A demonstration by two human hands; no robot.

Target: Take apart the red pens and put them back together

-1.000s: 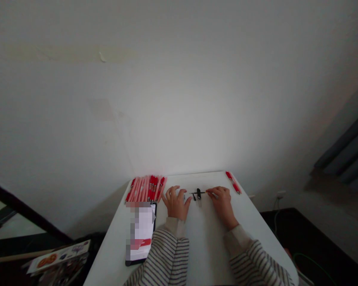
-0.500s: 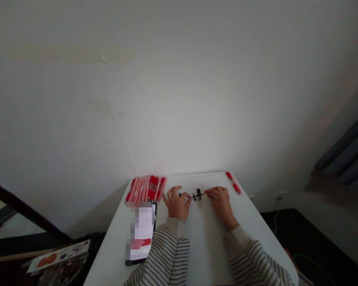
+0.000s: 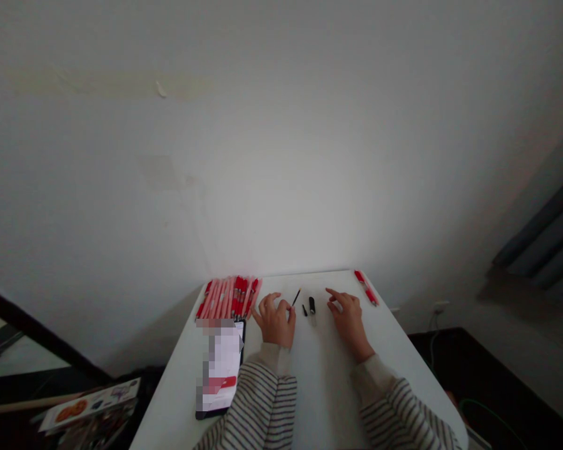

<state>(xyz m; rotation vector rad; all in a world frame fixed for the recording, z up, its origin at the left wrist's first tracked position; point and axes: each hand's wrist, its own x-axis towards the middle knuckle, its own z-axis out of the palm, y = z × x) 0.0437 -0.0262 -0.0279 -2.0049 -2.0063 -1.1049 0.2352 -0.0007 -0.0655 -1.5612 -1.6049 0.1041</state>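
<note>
My left hand [image 3: 276,322] pinches a thin dark pen refill [image 3: 296,297] between thumb and index finger, its yellowish tip slanting up and away to the right. The other left fingers are raised and curled. Just right of it on the white table lie a short black piece [image 3: 304,310] and a thicker black pen part [image 3: 312,305] with a faint clear section at its near end. Beyond these, my right hand [image 3: 346,317] is held with fingers apart and nothing in them. Its index finger points left.
A row of red and pink pens [image 3: 228,299] lies at the table's far left. Nearer me is a phone [image 3: 223,369], partly blurred out. Another red pen [image 3: 366,289] rests by the far right edge of the table [image 3: 321,387]. A wall [image 3: 281,156] rises behind it.
My right hand has let go of the refill's yellowish end and its fingers have spread. The refill has swung from nearly level to pointing up and away, still in my left hand.
</note>
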